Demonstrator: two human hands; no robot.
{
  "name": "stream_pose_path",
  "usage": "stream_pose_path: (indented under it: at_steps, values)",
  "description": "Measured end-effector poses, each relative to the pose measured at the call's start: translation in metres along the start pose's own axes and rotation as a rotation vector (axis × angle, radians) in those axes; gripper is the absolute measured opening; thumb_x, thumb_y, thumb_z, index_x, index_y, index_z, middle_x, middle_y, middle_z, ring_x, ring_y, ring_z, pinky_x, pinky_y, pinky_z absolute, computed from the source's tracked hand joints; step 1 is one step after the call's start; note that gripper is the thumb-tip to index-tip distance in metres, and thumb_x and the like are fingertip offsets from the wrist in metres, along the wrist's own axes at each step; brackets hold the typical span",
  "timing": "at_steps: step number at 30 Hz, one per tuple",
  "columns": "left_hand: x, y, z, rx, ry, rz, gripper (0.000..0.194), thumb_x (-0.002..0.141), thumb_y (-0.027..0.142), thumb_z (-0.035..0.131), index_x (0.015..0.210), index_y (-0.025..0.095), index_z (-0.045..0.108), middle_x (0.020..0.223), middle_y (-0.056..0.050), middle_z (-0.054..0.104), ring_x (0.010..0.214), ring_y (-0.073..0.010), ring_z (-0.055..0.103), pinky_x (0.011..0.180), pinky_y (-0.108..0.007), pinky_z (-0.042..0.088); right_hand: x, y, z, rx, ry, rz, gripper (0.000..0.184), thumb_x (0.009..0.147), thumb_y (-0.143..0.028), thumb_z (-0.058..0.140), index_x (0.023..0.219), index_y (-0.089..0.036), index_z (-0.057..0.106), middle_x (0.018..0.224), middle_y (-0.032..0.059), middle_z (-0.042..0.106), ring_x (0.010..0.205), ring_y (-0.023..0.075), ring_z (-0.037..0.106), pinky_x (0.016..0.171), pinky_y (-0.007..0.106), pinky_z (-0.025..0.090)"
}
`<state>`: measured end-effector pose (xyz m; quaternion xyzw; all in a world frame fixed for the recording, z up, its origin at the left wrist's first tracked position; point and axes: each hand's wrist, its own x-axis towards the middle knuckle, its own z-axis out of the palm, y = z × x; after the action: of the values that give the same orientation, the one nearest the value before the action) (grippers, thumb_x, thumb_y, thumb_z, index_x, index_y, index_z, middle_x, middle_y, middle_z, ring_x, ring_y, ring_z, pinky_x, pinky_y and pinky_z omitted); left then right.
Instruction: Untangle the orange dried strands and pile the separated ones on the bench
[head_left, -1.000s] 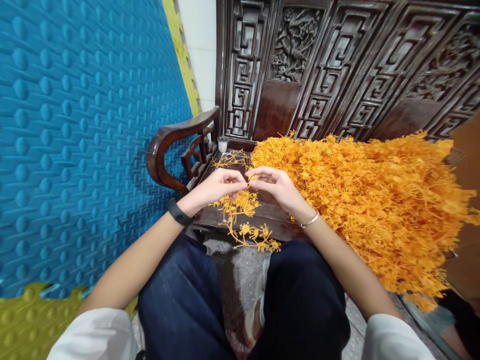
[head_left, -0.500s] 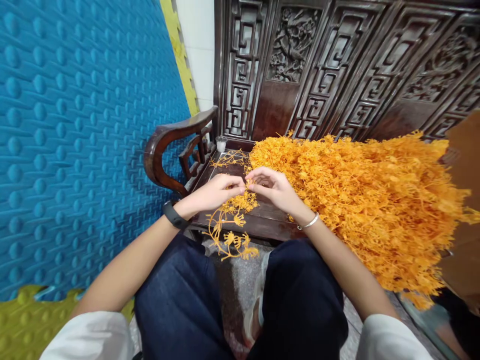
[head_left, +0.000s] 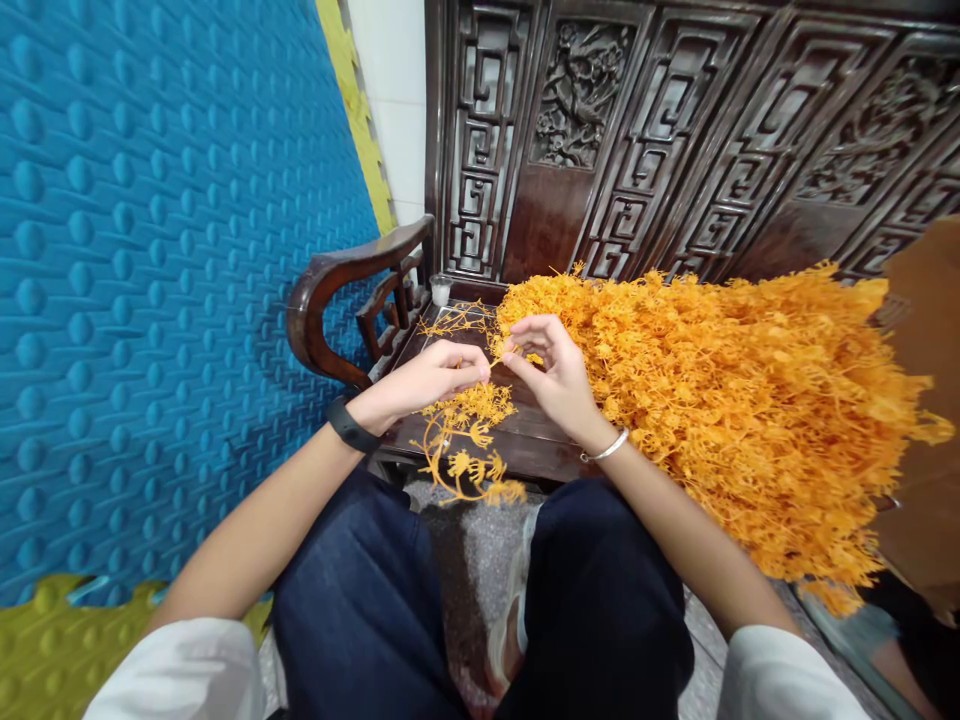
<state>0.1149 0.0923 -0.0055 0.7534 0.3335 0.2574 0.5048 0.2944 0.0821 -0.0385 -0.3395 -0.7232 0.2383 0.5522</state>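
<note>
An orange artificial plant sprig (head_left: 476,465) dangles in a curve below my left hand (head_left: 442,375), past the front edge of the bench. My left hand is closed, its thumb and fingertips pinching the sprig's thin stem. My right hand (head_left: 551,370) pinches another part of the orange stem between thumb and forefinger, a short way to the right. A short stretch of stem runs between the two hands. Its ends inside the fingers are hidden. Behind and under the hands, more orange sprigs (head_left: 487,400) lie on the dark wooden seat (head_left: 540,440).
A large heap of orange sprigs (head_left: 735,400) covers the bench on the right, beside a cardboard box (head_left: 926,400). The curved armrest (head_left: 322,290) and a small clear cup (head_left: 441,290) are at the left. The carved backrest (head_left: 585,90) rises behind; blue foam mat (head_left: 150,300) lies left.
My right hand has lifted slightly and drawn a little away from the left, opening a gap with stem showing between them. The dangling sprig has swung to the left.
</note>
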Motion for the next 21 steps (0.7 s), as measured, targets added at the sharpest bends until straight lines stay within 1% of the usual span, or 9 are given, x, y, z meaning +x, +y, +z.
stream_pose_path:
  at_steps: [2, 5, 6, 7, 8, 10, 15, 17, 21]
  values:
    - [0.000, 0.001, 0.000, -0.029, 0.003, -0.002, 0.018, 0.082, 0.027, 0.053, 0.070, 0.014, 0.053, 0.053, 0.005, 0.037, 0.046, -0.0054, 0.030, 0.043, -0.019, 0.022, 0.003, 0.001, -0.003, -0.093, 0.070, -0.059, 0.018, 0.082, -0.019, 0.057, 0.098, -0.022, 0.050, 0.088, 0.0015, 0.058, 0.082, 0.0145, 0.058, 0.078, 0.032, 0.047]
    - [-0.004, -0.001, -0.002, -0.022, -0.064, -0.029, 0.022, 0.079, 0.028, 0.056, 0.062, 0.014, 0.052, 0.049, 0.005, 0.038, 0.045, -0.0051, 0.031, 0.043, -0.019, 0.024, 0.013, 0.017, -0.026, -0.256, 0.354, -0.113, 0.009, 0.084, -0.019, 0.051, 0.092, -0.022, 0.050, 0.088, 0.0029, 0.055, 0.084, 0.0152, 0.056, 0.079, 0.033, 0.046]
    - [-0.006, -0.002, -0.003, -0.018, -0.079, -0.033, 0.023, 0.079, 0.028, 0.057, 0.061, 0.014, 0.052, 0.048, 0.005, 0.039, 0.045, -0.0051, 0.033, 0.044, -0.019, 0.025, 0.016, 0.025, -0.036, -0.270, 0.464, -0.100, 0.008, 0.084, -0.020, 0.051, 0.092, -0.022, 0.049, 0.089, 0.0032, 0.054, 0.084, 0.0154, 0.056, 0.078, 0.032, 0.046]
    - [-0.008, -0.004, -0.003, -0.022, -0.071, -0.034, 0.023, 0.079, 0.029, 0.057, 0.062, 0.014, 0.053, 0.048, 0.005, 0.040, 0.045, -0.0053, 0.034, 0.044, -0.019, 0.027, 0.018, 0.035, -0.046, -0.265, 0.506, -0.061, 0.011, 0.083, -0.022, 0.052, 0.093, -0.023, 0.048, 0.090, 0.0032, 0.054, 0.084, 0.0156, 0.057, 0.077, 0.032, 0.047]
    - [-0.009, -0.007, -0.004, -0.036, -0.036, -0.034, 0.022, 0.079, 0.029, 0.058, 0.063, 0.014, 0.054, 0.049, 0.005, 0.041, 0.045, -0.0056, 0.035, 0.044, -0.019, 0.029, 0.019, 0.046, -0.053, -0.250, 0.490, -0.009, 0.015, 0.081, -0.023, 0.055, 0.094, -0.023, 0.047, 0.090, 0.0033, 0.054, 0.083, 0.0160, 0.057, 0.075, 0.032, 0.048]
    - [-0.011, -0.011, -0.007, -0.081, 0.075, -0.039, 0.020, 0.078, 0.030, 0.058, 0.065, 0.014, 0.056, 0.050, 0.004, 0.043, 0.045, -0.0063, 0.038, 0.045, -0.019, 0.033, 0.016, 0.065, -0.059, -0.203, 0.331, 0.127, 0.023, 0.074, -0.024, 0.062, 0.092, -0.023, 0.047, 0.084, 0.0024, 0.057, 0.076, 0.0159, 0.058, 0.071, 0.032, 0.049]
    - [-0.010, -0.013, -0.015, -0.110, 0.314, -0.002, 0.018, 0.073, 0.030, 0.063, 0.067, 0.014, 0.061, 0.060, 0.002, 0.052, 0.054, -0.0080, 0.046, 0.051, -0.021, 0.038, 0.000, 0.093, -0.030, -0.298, -0.073, 0.280, 0.019, 0.072, -0.015, 0.058, 0.087, -0.020, 0.048, 0.075, 0.0021, 0.059, 0.063, 0.0146, 0.057, 0.063, 0.031, 0.050]
    - [-0.008, -0.012, -0.016, -0.080, 0.384, 0.074, 0.018, 0.073, 0.031, 0.064, 0.070, 0.014, 0.063, 0.067, 0.000, 0.057, 0.062, -0.0092, 0.051, 0.058, -0.021, 0.041, -0.003, 0.100, -0.019, -0.372, -0.136, 0.314, 0.019, 0.071, -0.012, 0.057, 0.086, -0.018, 0.048, 0.075, 0.0025, 0.059, 0.060, 0.0139, 0.056, 0.062, 0.031, 0.050]
    - [-0.006, -0.011, -0.015, -0.026, 0.451, 0.190, 0.022, 0.078, 0.037, 0.061, 0.075, 0.015, 0.061, 0.077, -0.001, 0.061, 0.076, -0.0126, 0.056, 0.072, -0.024, 0.045, -0.002, 0.116, -0.015, -0.370, -0.120, 0.379, 0.022, 0.070, -0.010, 0.058, 0.088, -0.018, 0.048, 0.081, 0.0047, 0.061, 0.063, 0.0140, 0.058, 0.065, 0.031, 0.051]
